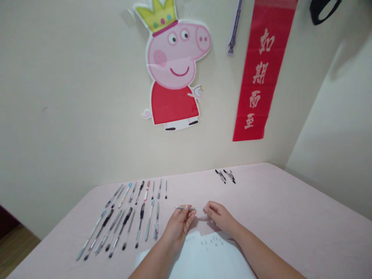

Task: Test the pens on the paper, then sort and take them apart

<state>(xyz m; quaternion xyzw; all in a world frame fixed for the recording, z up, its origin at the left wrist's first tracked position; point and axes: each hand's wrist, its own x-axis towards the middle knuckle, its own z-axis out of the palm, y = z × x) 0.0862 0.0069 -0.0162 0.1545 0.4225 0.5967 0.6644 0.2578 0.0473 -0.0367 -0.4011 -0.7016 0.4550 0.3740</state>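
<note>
Both of my hands are raised over the near middle of the table, close together. My left hand [181, 224] pinches a slim pen [190, 209] between thumb and fingers, its grey end pointing left. A thin, pale length of it runs across the gap toward my right hand [219, 215]. My right hand is closed, its fingertips at the pen's right end. Whether that pale length is a refill or part of the barrel is too small to tell. White paper [209, 259] with handwriting lies below my forearms.
Several pens [124, 228] lie in two rows on the pink tablecloth [276, 217] at left. Small black and clear pen parts [225, 176] lie at the back right. Behind stands a wall with a cartoon pig cutout [174, 100] and a red banner [258, 77].
</note>
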